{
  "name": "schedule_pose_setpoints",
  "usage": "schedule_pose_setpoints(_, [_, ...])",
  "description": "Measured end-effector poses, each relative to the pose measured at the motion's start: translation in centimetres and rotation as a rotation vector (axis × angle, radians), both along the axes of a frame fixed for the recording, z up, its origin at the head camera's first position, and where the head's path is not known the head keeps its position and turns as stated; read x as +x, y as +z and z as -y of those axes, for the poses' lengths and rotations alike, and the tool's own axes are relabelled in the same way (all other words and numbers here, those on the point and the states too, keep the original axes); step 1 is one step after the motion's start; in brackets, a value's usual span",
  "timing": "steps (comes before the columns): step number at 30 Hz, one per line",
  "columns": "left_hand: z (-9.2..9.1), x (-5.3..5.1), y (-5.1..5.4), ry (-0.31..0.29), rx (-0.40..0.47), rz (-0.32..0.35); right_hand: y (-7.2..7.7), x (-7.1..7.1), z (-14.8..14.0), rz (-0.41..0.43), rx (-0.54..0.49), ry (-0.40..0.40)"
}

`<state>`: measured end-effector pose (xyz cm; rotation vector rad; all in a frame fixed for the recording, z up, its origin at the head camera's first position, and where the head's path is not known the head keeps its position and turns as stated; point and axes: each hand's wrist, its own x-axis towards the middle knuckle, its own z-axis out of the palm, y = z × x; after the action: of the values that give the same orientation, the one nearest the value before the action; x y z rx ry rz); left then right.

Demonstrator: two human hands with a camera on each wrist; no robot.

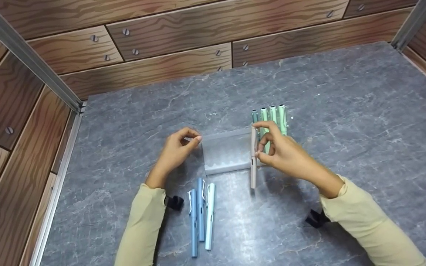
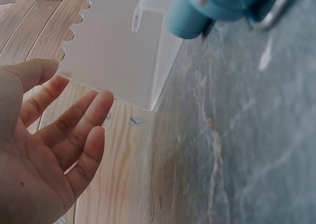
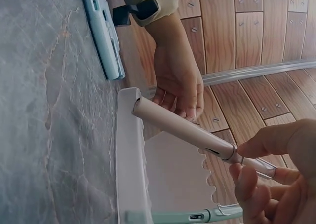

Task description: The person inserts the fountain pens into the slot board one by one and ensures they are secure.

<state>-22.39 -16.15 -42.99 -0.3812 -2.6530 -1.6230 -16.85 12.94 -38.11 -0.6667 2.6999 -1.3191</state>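
Note:
A translucent pen tray (image 1: 227, 147) with a notched edge sits mid-table. My left hand (image 1: 174, 153) pinches its left corner between thumb and index finger; in the left wrist view the other fingers (image 2: 81, 130) are loosely bent. My right hand (image 1: 287, 151) holds a pinkish-beige pen (image 1: 253, 173) by thumb and fingertips above the tray's right part. The right wrist view shows this pen (image 3: 182, 130) tilted over the notches. Several green pens (image 1: 282, 118), one dark teal (image 1: 255, 116), lie side by side at the tray's right, partly hidden by my right hand.
Two blue pens (image 1: 193, 229) and a pale aqua pen (image 1: 210, 218) lie on the grey marbled table (image 1: 124, 221) in front of the tray. Wood-patterned walls (image 1: 183, 33) stand behind and at both sides. Black wrist mounts (image 1: 316, 218) hang below my sleeves.

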Motion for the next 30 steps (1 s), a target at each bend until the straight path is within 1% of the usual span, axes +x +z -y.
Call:
schedule_pose_setpoints(3, [0.0,0.1,0.2,-0.005,-0.004,0.019,0.1,-0.2,0.1,-0.037,0.026,-0.02])
schedule_pose_setpoints(6, [0.1,0.1,0.2,-0.006,-0.007,0.024,0.2,-0.4,0.2,-0.09,0.063,-0.05])
schedule_pose_setpoints(13, [0.1,0.0,0.1,-0.007,0.0,0.013,0.8,-0.7,0.6,-0.228,0.146,-0.101])
schedule_pose_setpoints(22, [0.0,0.0,0.1,-0.004,0.0,-0.01,1.1,-1.1,1.0,-0.305,0.2,-0.127])
schedule_pose_setpoints(30, [0.0,0.1,0.1,0.003,-0.026,-0.014,0.4,-1.7,1.2,-0.41,0.25,-0.149])
